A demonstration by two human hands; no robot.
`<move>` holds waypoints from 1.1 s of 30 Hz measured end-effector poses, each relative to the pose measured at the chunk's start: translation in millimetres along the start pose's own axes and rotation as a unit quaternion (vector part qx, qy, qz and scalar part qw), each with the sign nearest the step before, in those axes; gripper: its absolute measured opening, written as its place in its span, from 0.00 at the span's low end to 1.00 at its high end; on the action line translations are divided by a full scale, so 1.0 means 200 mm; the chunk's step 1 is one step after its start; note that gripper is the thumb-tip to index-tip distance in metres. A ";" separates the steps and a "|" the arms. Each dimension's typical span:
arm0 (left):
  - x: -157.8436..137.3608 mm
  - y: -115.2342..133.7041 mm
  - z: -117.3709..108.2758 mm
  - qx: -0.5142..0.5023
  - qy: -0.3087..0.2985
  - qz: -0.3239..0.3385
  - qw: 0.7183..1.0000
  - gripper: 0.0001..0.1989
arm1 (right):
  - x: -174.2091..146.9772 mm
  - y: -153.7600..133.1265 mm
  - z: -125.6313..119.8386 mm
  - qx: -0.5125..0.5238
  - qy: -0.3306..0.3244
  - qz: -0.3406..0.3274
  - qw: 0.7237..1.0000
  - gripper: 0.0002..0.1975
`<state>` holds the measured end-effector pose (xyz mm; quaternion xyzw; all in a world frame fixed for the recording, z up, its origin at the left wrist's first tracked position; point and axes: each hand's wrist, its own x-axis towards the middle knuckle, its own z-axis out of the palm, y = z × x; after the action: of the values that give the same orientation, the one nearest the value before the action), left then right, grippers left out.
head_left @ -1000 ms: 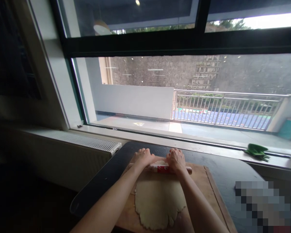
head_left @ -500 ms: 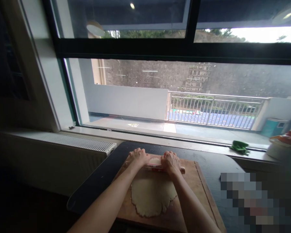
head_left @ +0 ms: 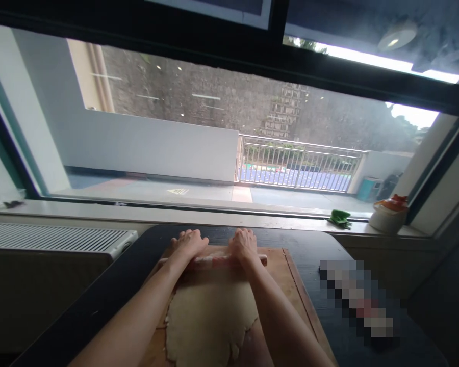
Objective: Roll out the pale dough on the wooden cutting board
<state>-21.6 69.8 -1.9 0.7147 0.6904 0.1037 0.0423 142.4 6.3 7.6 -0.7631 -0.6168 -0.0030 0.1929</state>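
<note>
A wooden rolling pin (head_left: 217, 261) with a red-and-white marked barrel lies crosswise on a flat, ragged-edged sheet of dough (head_left: 210, 308), at its far end. My left hand (head_left: 189, 243) is closed over the pin's left part, fingers curled over the far side. Over the right part my right hand (head_left: 244, 244) is closed the same way, leaving the pin's right end sticking out. Both fingertips are largely hidden behind the knuckles. Beneath the dough is a wooden board (head_left: 286, 285), and my forearms cross above its sides.
The board rests on a dark table (head_left: 110, 295) by a large window. A radiator (head_left: 57, 237) stands at left. On the windowsill (head_left: 260, 220) are a crumpled green item (head_left: 339, 218) and a white container (head_left: 388, 218) with an orange top. A blurred-out patch (head_left: 359, 300) covers something at the table's right.
The rolling pin has moved away from me to the dough's far edge, both hands with it. My view has tilted and swung, bringing the dough lower and further left.
</note>
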 end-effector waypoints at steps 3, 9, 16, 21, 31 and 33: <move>-0.07 0.00 -0.02 0.004 -0.004 0.003 1.000 0.20 | -0.06 0.00 -0.02 0.005 0.000 0.008 1.000 0.13; -0.24 -0.02 -0.03 0.020 0.039 0.005 0.999 0.19 | -0.24 0.00 -0.06 0.015 0.036 0.015 0.999 0.13; -0.36 -0.02 -0.04 0.034 0.129 0.013 0.991 0.16 | -0.34 -0.01 -0.07 0.024 0.070 0.000 0.997 0.13; -0.30 0.00 -0.04 0.038 0.223 0.049 0.973 0.14 | -0.23 0.00 -0.04 0.026 0.066 -0.003 0.997 0.12; -0.15 0.03 -0.05 0.026 0.194 0.061 0.979 0.14 | -0.08 0.01 0.01 0.032 0.044 0.011 0.998 0.12; -0.16 0.02 -0.04 0.029 0.170 0.049 0.984 0.15 | -0.11 0.01 0.01 0.031 0.041 0.019 0.998 0.12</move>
<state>-19.7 37.2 3.8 0.7205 0.6543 0.2056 -0.1021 139.7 -13.5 0.3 -0.7675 -0.5936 -0.0115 0.2419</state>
